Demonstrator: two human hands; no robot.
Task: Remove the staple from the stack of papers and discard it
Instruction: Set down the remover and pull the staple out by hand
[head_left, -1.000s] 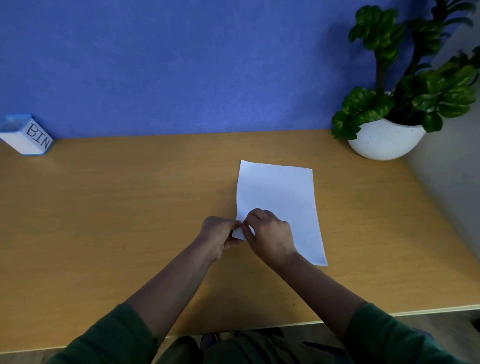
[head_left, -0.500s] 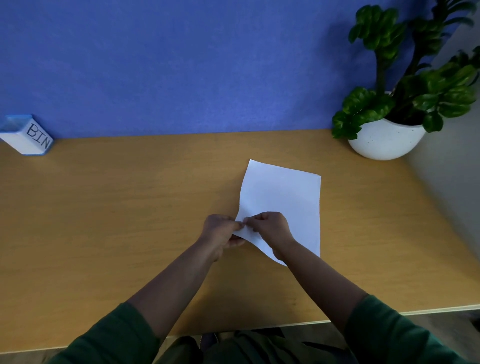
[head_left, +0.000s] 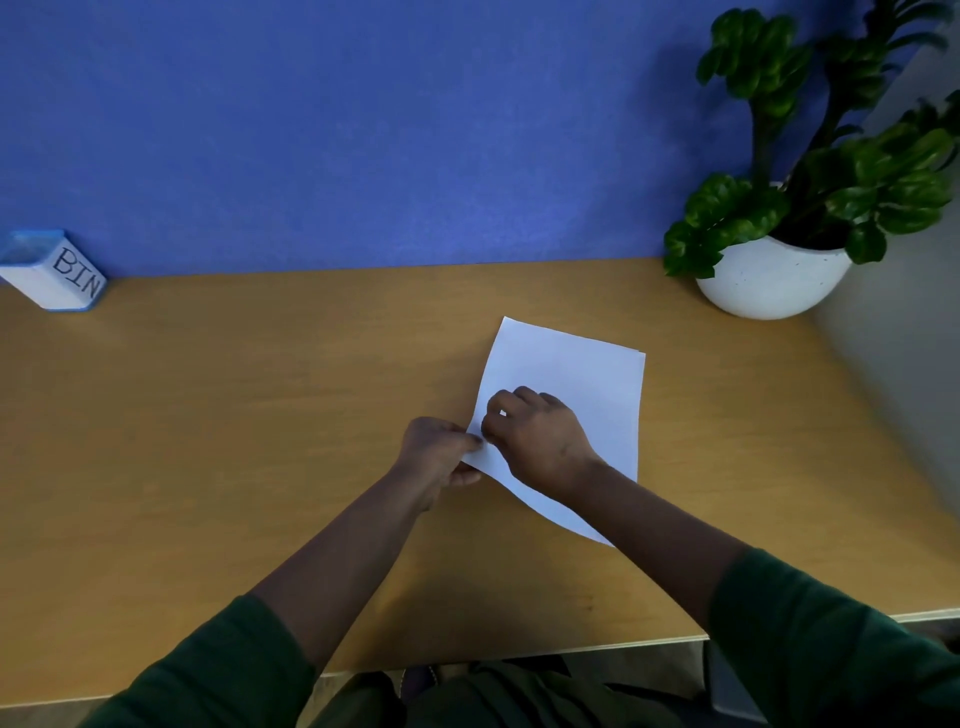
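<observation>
Papers in a white stack lie on a tan wooden desk, well apart from the potted plant and nearer the person than it. The stack's near left corner is pinched by the left hand; the right hand curls its fingers over that same corner, though the staple is too small to see. Behind the desk runs a blue fabric partition, with a grey wall just right of the plant. Far left of the plant, against the partition, stands a small blue-and-white box lettered "BIN"; its contents cannot be made out. The plant's green leaves rise from a white speckled bowl-shaped pot.
</observation>
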